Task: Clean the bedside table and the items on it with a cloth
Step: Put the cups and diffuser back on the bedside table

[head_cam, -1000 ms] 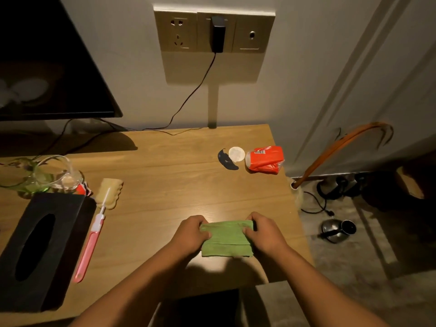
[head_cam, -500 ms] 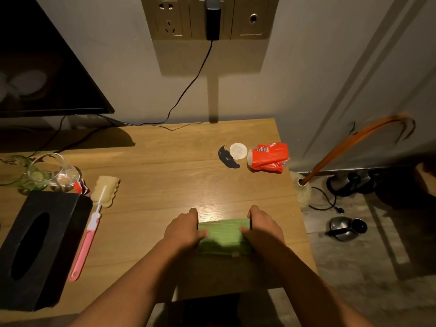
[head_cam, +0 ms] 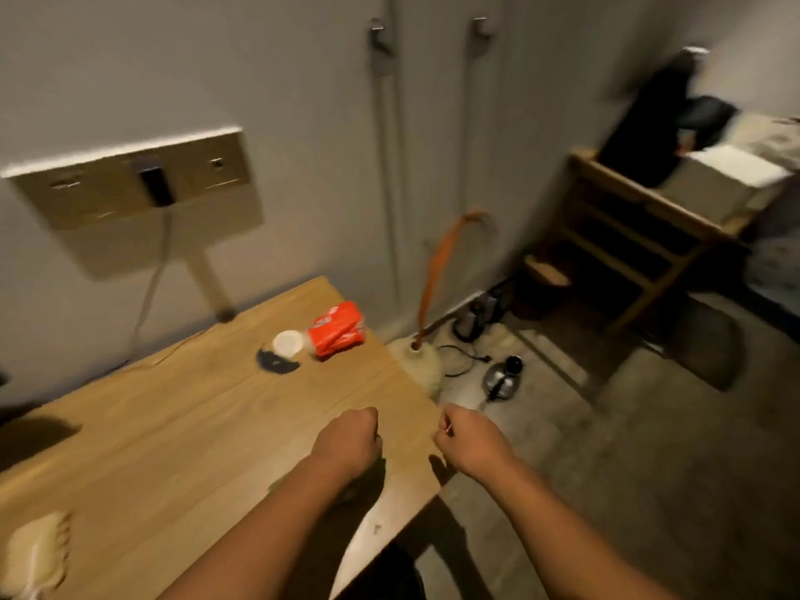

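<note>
The wooden bedside table (head_cam: pixel 173 426) fills the lower left. My left hand (head_cam: pixel 350 441) is a closed fist near the table's right edge. It presses down on the green cloth (head_cam: pixel 371 476), of which only a dark sliver shows under the wrist. My right hand (head_cam: pixel 469 439) is also a fist, held just past the table's right edge with nothing clearly in it. A red packet (head_cam: pixel 337 329), a white disc (head_cam: pixel 287 342) and a dark curved piece (head_cam: pixel 275 363) lie near the far right corner. A pale sponge brush (head_cam: pixel 37 552) shows at the bottom left.
A wall socket panel with a plugged charger (head_cam: pixel 151 186) and its cable hangs behind the table. Beside the table stand a pale vase with an orange curved stick (head_cam: pixel 437 270) and a metal kettle (head_cam: pixel 502 381) on the floor. A wooden shelf (head_cam: pixel 627 236) stands at the right.
The view has swung right and tilted. Both hands left the flat cloth: the right hand came off it past the table edge, and the left hand bunched over it.
</note>
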Demonstrator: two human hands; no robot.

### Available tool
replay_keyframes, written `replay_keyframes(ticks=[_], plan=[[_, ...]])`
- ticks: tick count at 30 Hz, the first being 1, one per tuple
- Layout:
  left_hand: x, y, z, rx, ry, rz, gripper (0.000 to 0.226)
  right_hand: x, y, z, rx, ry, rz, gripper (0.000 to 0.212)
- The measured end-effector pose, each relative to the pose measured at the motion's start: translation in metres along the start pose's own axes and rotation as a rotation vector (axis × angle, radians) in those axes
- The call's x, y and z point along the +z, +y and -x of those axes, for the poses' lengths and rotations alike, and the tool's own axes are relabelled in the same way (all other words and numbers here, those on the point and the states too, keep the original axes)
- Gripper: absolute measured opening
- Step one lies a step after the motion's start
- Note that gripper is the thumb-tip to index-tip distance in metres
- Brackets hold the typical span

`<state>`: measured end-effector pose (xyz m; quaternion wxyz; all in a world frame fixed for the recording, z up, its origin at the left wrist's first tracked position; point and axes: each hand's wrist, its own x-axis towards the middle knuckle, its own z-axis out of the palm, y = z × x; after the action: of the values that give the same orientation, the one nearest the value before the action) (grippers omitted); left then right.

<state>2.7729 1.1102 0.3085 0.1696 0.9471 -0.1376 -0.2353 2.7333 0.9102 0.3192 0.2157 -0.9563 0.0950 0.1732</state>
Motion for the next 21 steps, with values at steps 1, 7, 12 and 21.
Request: replay_keyframes(ticks=[1, 7, 12, 21], plan=[[0.003, 0.019, -0.004, 0.090, -0.032, -0.036, 0.018, -0.003, 0.013, 0.017, 0.048, 0.039, -0.006, 0.014], [0.052, 0.152, 0.034, 0.528, -0.239, -0.227, 0.031, 0.006, 0.097, 0.163, 0.433, 0.137, -0.135, 0.029], [0.131, 0.254, 0.124, 0.863, -0.469, -0.425, 0.037, 0.040, 0.160, 0.328, 0.805, 0.234, -0.356, 0.038], [0.300, 0.391, 0.394, 1.454, -0.664, -0.697, 0.042, 0.152, 0.206, 0.658, 1.277, 0.481, -0.630, 0.045]])
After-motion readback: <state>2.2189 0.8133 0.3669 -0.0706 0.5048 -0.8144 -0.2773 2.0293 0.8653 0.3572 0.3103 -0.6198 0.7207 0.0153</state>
